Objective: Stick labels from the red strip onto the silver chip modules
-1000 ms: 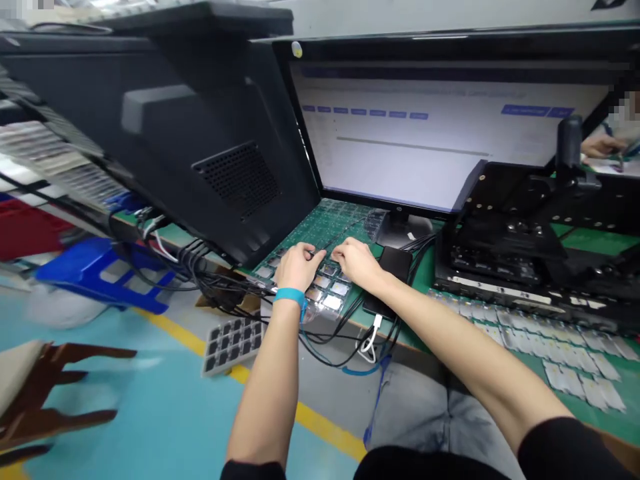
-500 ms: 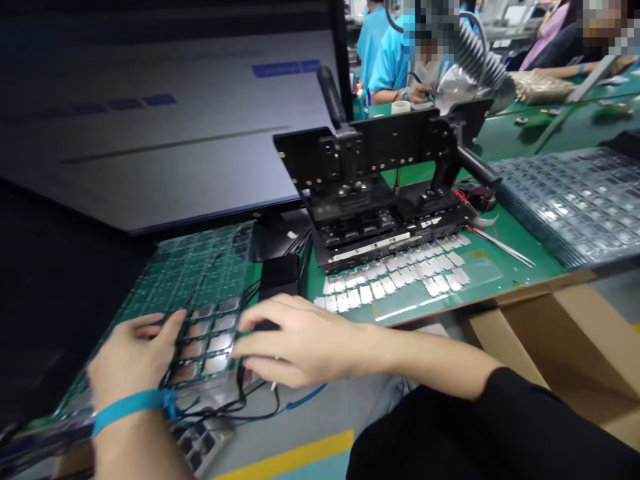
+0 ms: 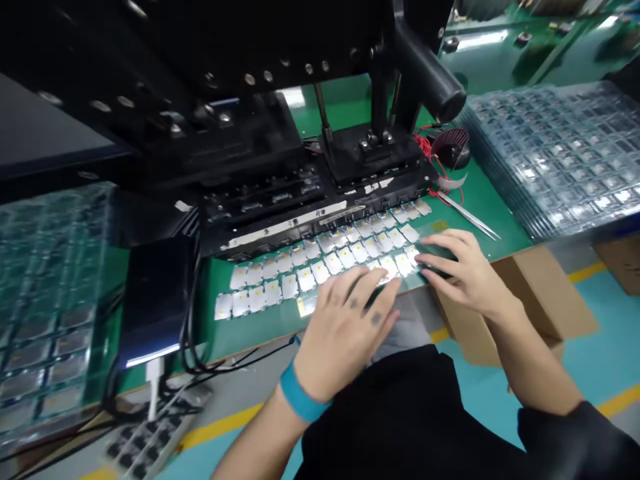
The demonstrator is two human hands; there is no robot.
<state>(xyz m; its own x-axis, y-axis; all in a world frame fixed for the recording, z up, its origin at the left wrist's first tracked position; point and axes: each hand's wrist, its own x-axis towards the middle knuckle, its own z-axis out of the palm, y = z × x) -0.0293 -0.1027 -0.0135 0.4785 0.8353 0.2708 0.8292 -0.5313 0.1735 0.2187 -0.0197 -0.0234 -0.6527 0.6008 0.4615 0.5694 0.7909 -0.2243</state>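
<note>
My left hand (image 3: 345,327), with a blue wristband (image 3: 300,393), rests its fingertips at the near edge of several rows of small silver-white chip pieces (image 3: 320,267) laid on a green work mat (image 3: 480,193). My right hand (image 3: 463,270) hovers at the right end of those rows, fingers curled and apart, with nothing visible in them. Just behind the rows stands a black metal press fixture (image 3: 320,200). Fine steel tweezers (image 3: 470,217) lie on the mat to the right of the rows.
A stack of clear trays of chips (image 3: 555,160) stands at the right, and a stack of clear trays (image 3: 55,300) at the left. Between the left stack and the rows lies a black device (image 3: 155,300) with cables. A cardboard box (image 3: 520,313) sits below the bench edge.
The view has swung right and down from the monitor. Both hands have moved from the tray on the left across to the rows of chip pieces on the mat.
</note>
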